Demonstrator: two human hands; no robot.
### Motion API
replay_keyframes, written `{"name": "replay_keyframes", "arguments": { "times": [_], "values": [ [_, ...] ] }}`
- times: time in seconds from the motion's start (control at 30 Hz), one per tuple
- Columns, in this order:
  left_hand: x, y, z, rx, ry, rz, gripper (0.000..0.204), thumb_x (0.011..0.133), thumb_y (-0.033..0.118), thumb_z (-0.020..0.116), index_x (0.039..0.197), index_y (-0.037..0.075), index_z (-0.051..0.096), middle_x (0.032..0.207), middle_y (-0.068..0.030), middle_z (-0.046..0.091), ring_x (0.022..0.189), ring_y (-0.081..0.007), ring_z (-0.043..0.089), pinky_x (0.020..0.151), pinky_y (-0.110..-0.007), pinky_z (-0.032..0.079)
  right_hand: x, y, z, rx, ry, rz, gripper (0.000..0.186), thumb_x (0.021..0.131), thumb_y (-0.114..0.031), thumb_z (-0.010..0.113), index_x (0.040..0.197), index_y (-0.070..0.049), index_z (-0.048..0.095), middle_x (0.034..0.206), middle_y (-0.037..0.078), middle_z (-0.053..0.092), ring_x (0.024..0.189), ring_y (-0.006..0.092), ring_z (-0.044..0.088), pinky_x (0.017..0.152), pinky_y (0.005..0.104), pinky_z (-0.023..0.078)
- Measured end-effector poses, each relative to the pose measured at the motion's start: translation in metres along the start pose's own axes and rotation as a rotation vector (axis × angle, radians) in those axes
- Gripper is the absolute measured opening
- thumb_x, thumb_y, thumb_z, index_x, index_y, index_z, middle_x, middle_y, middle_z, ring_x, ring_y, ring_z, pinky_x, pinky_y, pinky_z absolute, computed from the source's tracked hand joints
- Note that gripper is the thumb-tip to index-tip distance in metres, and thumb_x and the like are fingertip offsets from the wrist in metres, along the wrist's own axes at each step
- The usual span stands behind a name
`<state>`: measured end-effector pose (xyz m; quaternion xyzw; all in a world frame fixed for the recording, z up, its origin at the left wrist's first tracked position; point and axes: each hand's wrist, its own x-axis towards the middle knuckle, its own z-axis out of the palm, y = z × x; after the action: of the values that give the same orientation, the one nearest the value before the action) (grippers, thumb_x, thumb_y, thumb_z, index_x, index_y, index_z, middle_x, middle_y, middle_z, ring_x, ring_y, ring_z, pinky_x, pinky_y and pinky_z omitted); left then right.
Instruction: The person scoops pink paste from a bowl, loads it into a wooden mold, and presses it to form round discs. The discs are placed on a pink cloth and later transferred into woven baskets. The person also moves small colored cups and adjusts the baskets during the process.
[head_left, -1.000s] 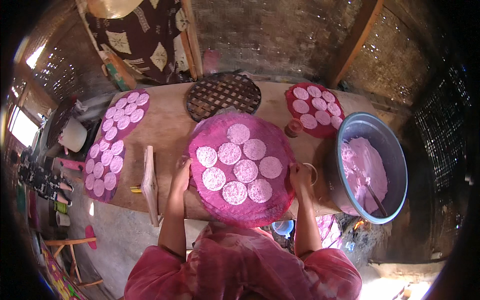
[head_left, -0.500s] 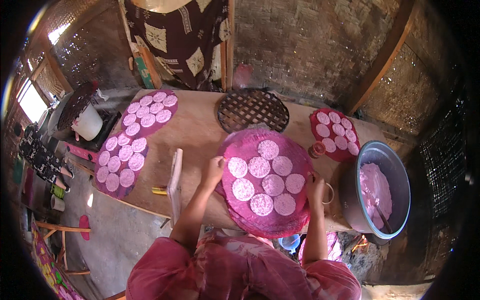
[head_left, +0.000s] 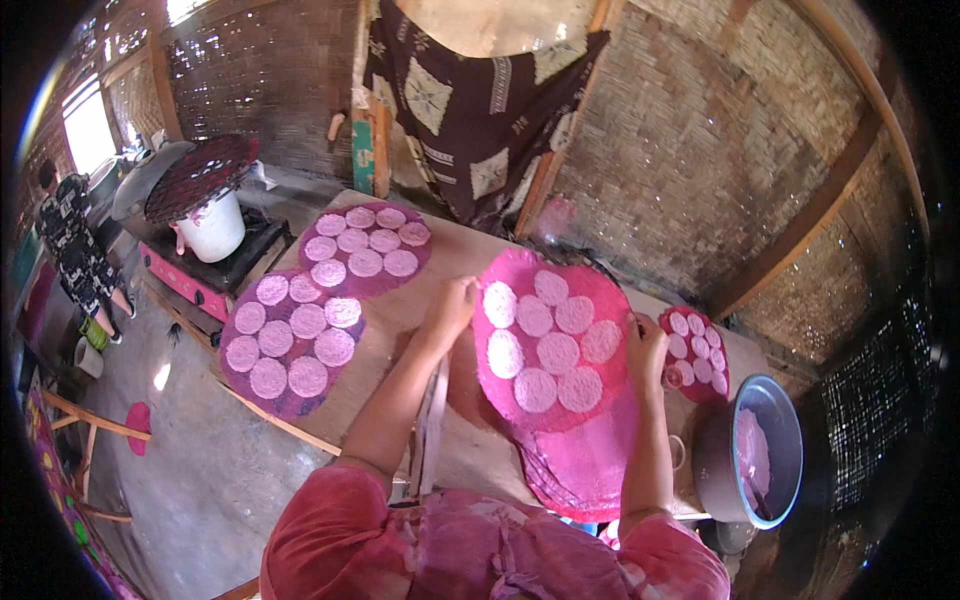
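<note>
A pink cloth (head_left: 515, 268) bearing pale round discs (head_left: 557, 353) is being held over the middle of the table (head_left: 400, 315), its left rim being gripped by the left hand (head_left: 460, 295), its right rim by the right hand (head_left: 647, 345); both hands closed on fabric, well apart. More pink fabric (head_left: 580, 460) is being overlapped by it, reaching the table's near edge. Two disc-covered cloths are being carried at the table's left end: one by the far left corner (head_left: 368, 285), one nearer the near edge (head_left: 303, 347). A red cloth (head_left: 705, 392) with discs is being carried towards the far right corner, a small red cup (head_left: 672, 377) just beside it. Pink paste (head_left: 752, 450) is being contained by a grey tub (head_left: 715, 455) at the right end. A wooden stand (head_left: 430, 435) is being partly hidden by the left forearm.
</note>
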<state>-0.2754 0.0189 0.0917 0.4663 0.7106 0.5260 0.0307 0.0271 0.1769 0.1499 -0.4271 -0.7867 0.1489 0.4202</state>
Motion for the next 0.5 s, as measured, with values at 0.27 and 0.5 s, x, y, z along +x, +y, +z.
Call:
{"name": "replay_keyframes", "arguments": {
  "times": [0.27,0.5],
  "values": [
    [0.023,-0.083,-0.122,0.122,0.435,-0.025,0.022,0.094,0.014,0.055,0.097,-0.004,0.066,0.085,-0.0277,0.065,0.082,-0.0432,0.065,0.068,-0.047,0.05,0.074,-0.085,0.171,0.244,-0.049,-0.231,0.023,0.092,-0.017,0.063,0.098,0.004,0.07,0.082,0.024,0.068,0.075,0.032,0.07,0.069,0.0384,0.052],
    [-0.027,-0.127,-0.163,0.275,0.564,-0.267,0.023,0.094,0.014,0.054,0.101,-0.004,0.066,0.082,-0.0279,0.065,0.076,-0.0429,0.066,0.065,-0.048,0.049,0.074,-0.116,0.281,0.406,-0.297,-0.276,0.025,0.092,-0.02,0.064,0.098,0.003,0.07,0.076,0.02,0.068,0.067,0.0175,0.065,0.064,0.0352,0.05]
  ]
}}
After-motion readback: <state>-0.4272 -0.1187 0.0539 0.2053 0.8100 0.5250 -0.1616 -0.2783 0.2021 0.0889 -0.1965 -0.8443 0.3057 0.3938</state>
